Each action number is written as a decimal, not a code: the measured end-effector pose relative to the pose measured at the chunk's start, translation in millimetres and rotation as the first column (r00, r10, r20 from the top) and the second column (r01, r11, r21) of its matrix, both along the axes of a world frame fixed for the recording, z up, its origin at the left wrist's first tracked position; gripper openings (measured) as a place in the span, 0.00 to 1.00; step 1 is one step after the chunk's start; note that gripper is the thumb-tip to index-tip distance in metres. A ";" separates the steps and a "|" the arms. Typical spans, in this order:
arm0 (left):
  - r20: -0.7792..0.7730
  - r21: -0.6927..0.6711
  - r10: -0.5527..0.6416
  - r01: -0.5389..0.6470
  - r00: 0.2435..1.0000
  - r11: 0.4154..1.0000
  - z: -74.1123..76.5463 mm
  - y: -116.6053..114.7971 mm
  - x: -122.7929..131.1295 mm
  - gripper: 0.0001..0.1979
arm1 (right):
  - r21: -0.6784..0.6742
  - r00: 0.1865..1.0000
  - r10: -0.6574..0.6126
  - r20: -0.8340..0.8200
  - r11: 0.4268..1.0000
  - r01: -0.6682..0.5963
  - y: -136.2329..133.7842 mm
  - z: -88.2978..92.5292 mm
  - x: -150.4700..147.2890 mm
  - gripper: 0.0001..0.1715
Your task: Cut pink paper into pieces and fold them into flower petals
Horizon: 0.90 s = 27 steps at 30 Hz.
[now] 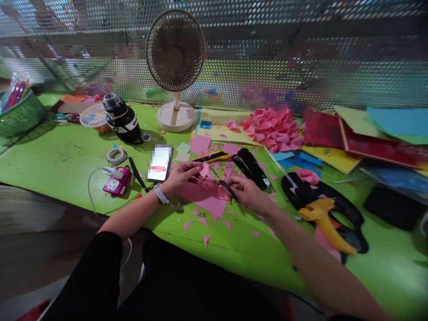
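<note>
Pinched in the fingers of my left hand (183,174) is a small rounded piece of pink paper (204,170). My right hand (245,191) is closed around dark-handled scissors (228,189), whose thin blades point toward that piece. Beneath both hands lie a larger pink paper sheet (209,200) and many cut pink scraps (206,241). Just beyond them rests a yellow-and-black cutter (214,156). A black stapler (251,166) is to the right of it.
A lit phone (160,164), tape roll (116,155), pink power socket (117,182) and black bottle (122,118) stand left. Behind are a fan (175,113) and a heap of folded pink paper (272,127). A yellow glue gun (329,223) lies right.
</note>
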<state>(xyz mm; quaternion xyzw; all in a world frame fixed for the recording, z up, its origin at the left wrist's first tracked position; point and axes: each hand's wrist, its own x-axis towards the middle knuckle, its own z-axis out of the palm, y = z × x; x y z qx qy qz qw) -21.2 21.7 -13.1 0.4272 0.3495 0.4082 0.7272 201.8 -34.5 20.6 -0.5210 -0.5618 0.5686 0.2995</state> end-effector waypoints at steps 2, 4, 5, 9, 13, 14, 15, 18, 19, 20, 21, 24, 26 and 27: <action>-0.004 -0.011 -0.012 0.012 1.000 1.000 1.7 0.6 -0.3 0.22 | -0.008 1.000 -0.004 -0.001 1.000 0.004 -0.2 1.7 0.5 0.31; -0.009 -0.028 -0.016 0.016 1.000 0.999 3.5 1.1 -0.7 0.21 | -0.013 1.000 -0.022 0.006 1.000 0.022 -0.1 1.8 3.8 0.31; -0.004 -0.037 -0.011 0.011 1.000 0.999 4.3 1.4 -1.0 0.20 | -0.014 0.999 -0.039 0.014 0.999 0.040 0.2 1.5 6.7 0.30; 0.071 -0.085 0.064 -0.058 0.995 0.995 7.3 2.5 -0.9 0.18 | 0.052 0.982 -0.186 0.032 0.982 0.184 5.3 1.6 23.6 0.29; 0.110 -0.216 0.147 -0.121 0.983 0.969 8.4 5.7 1.6 0.14 | 0.151 0.960 -0.269 0.072 0.955 0.256 21.3 8.2 38.9 0.28; 0.104 -0.250 0.158 -0.128 0.982 0.960 8.1 6.8 2.4 0.13 | 0.188 0.957 -0.267 0.110 0.952 0.243 27.8 10.1 41.3 0.28; 0.097 -0.280 0.164 -0.132 0.982 0.951 7.7 8.0 3.2 0.13 | 0.234 0.952 -0.259 0.160 0.947 0.219 35.4 11.7 43.0 0.27; 0.103 -0.334 0.184 -0.140 0.978 0.932 5.6 10.8 4.9 0.09 | 0.376 0.890 -0.278 0.362 0.917 0.133 64.2 15.0 44.0 0.24; 0.115 -0.342 0.189 -0.140 0.975 0.929 4.8 11.3 5.3 0.08 | 0.409 0.852 -0.292 0.434 0.907 0.103 75.0 15.7 42.6 0.22; 0.130 -0.347 0.194 -0.138 0.972 0.928 4.1 11.4 5.4 0.07 | 0.434 0.813 -0.293 0.503 0.899 0.056 85.9 16.5 40.2 0.20; 0.147 -0.348 0.193 -0.132 0.970 0.928 3.6 11.4 5.5 0.07 | 0.458 0.769 -0.290 0.569 0.889 -0.003 96.4 17.3 36.8 0.18; 0.182 -0.327 0.157 -0.091 0.971 0.941 2.6 9.9 5.0 0.06 | 0.413 0.580 -0.231 0.781 0.888 -0.203 122.6 20.4 20.8 0.14; 0.176 -0.283 0.119 -0.065 0.977 0.957 1.7 8.6 4.7 0.06 | 0.353 0.459 -0.208 0.864 0.900 -0.257 134.8 21.6 8.4 0.15; 0.163 -0.257 0.104 -0.060 0.981 0.965 0.7 8.2 4.7 0.09 | 0.338 0.415 -0.211 0.885 0.904 -0.260 139.6 21.5 3.0 0.15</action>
